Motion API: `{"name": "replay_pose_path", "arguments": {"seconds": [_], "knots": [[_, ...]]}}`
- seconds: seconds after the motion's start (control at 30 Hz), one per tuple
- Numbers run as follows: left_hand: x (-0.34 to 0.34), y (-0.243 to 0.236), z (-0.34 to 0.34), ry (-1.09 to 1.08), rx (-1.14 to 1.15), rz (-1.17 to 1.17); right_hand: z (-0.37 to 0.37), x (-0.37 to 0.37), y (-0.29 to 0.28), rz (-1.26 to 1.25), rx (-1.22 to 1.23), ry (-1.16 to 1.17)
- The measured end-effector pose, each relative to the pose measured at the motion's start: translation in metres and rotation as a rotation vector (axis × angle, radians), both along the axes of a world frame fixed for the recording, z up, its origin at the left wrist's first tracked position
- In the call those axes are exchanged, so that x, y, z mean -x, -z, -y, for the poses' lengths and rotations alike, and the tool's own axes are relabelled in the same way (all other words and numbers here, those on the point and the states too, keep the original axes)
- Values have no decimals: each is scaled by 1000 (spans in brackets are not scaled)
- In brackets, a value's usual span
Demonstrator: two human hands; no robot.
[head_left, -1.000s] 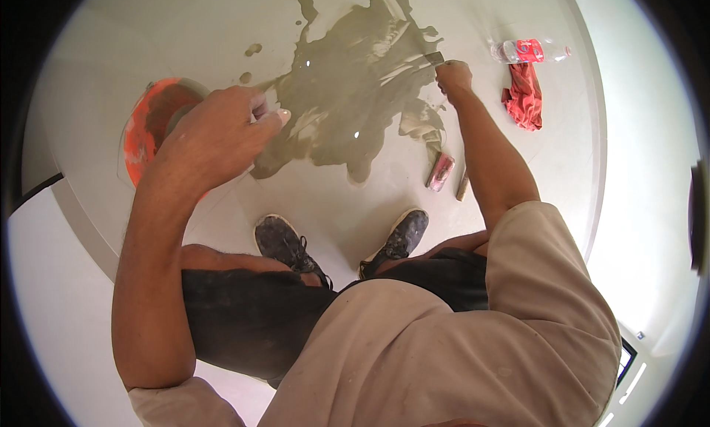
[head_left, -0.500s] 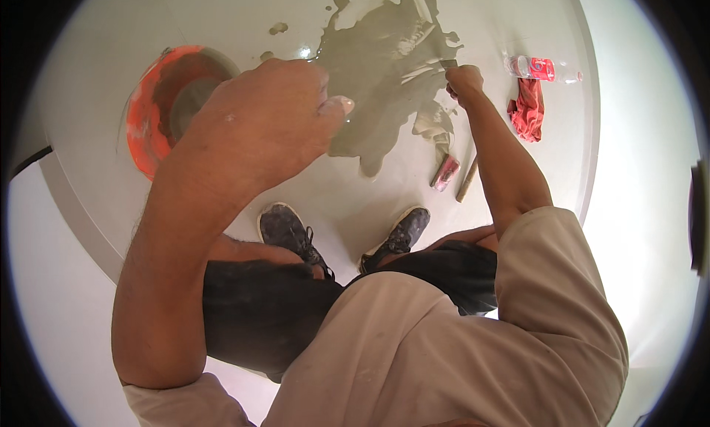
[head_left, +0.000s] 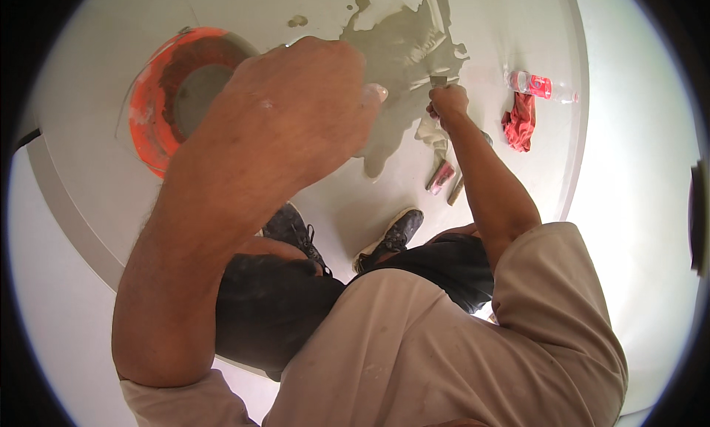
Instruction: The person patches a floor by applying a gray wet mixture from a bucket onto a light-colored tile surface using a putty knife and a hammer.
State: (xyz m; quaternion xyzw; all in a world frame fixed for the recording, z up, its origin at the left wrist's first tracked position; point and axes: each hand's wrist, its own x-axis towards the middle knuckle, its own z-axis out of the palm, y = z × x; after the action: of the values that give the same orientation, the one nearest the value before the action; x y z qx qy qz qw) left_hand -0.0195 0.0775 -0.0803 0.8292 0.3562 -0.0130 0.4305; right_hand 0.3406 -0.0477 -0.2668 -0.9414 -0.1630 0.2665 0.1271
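My left hand [head_left: 310, 105] is raised close in front, curled closed with its back toward me. Its fingers are mostly hidden, so what they hold, if anything, does not show. Farther down, my right hand [head_left: 449, 105] grips a scraper whose small dark blade [head_left: 438, 80] sticks out beyond the fist, over the right part of a wet grey-green patch of slurry [head_left: 396, 61]. The patch spreads unevenly on the pale floor, with streaks across its right side. Partly behind my left hand stands an orange bucket [head_left: 145, 127] with greyish material inside.
A clear bottle with a red label [head_left: 540, 86] lies at the right, beside a crumpled red cloth [head_left: 521, 123]. A pink-and-dark handled thing [head_left: 441, 177] and a stick-like handle [head_left: 456, 192] lie near my right forearm. My dark shoes [head_left: 399, 231] stand on the floor nearer.
My right hand with the scraper has come left and slightly nearer. My left hand has shifted right, covering more of the slurry. The whole view has turned a little.
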Motion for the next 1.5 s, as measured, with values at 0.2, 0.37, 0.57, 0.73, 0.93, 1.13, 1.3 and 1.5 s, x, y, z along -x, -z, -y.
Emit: {"name": "replay_pose_path", "arguments": {"seconds": [0.2, 0.37, 0.57, 0.73, 0.93, 1.13, 1.3, 1.5], "knots": [[-1, -4, -14, 4, 51, -44, -3, 34, -6, -41, -10, 41], [-2, -4, -19, 7, 92, -74, 2, 54, -8, -50, 6, 14], [0, 1, -31, 27, 134, -122, -13, 102, -26, -141, 95, -22], [-3, 4, -35, 48, 140, -104, -6, 116, -18, -123, -4, 21], [-6, 12, -39, 63, 144, -104, -5, 146, -16, -157, -8, 2], [-8, -5, -38, 57, 120, -154, -2, 163, 0, -245, -41, -19], [-17, 2, -35, 84, 109, -95, 3, 160, -3, -239, -15, 11], [-26, 9, -29, 107, 88, -173, -8, 174, -4, -293, 56, -52]]}}
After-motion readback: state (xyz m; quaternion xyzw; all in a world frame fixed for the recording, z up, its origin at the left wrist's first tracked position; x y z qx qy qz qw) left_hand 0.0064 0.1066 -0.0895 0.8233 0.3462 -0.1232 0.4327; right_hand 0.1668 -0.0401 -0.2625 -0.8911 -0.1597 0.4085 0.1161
